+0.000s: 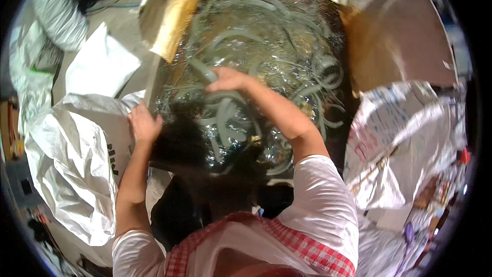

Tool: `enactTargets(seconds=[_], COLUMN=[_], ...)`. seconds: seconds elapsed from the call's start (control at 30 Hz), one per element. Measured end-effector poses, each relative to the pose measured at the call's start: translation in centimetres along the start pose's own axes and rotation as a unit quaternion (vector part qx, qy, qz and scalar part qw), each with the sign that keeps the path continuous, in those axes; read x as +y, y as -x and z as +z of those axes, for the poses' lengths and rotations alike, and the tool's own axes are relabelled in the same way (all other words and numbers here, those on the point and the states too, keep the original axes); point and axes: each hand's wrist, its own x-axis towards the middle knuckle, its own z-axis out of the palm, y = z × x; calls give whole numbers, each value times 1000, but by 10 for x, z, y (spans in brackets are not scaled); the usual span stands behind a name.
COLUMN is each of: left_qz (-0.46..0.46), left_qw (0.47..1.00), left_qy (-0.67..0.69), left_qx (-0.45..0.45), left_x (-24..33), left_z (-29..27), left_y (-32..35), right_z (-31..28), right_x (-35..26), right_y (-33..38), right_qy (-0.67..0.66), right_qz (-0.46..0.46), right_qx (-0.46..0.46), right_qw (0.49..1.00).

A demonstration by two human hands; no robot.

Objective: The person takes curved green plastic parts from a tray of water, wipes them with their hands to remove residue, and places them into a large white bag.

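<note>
A wide basin of murky water lies in front of me, with several pale, translucent curved tubes in it. My right hand reaches over the water, its fingers closed round the end of one translucent tube. The tube points away from the hand toward the basin's left side. At the left rim, my left hand grips the edge of a white woven sack, the thumb turned toward the water. Part of the sack's mouth lies beneath those fingers. Glare and ripples blur the submerged pieces.
To the right, another white woven sack with coloured markings stands below a brown board. A yellowish-stained panel rises at the basin's far left. Beyond my left hand lie a folded white sack and a full pale bag.
</note>
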Motion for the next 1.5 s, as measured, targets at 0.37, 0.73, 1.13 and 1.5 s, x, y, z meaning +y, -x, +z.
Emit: enactTargets(seconds=[0.37,0.73,1.13,1.5], left_qz=[-78,-12,318,-114], left_qw=[588,548,816,550], left_qy=[766,818,259,815], left_qx=[-247,-175,-408,-145], left_x=[118,142,142,141], left_z=[-93,-109,-118,-121], left_y=[62,128,161,102], right_z=[42,67,-27,-63], right_x=[-98,-41,52,-41], right_y=[177,240,117,196], right_qy=[-98,-82,-591,-481], right_qz=[-7,-110,102,-175], right_qx=[287,297,225,435], right_qw=[953,945,768,740])
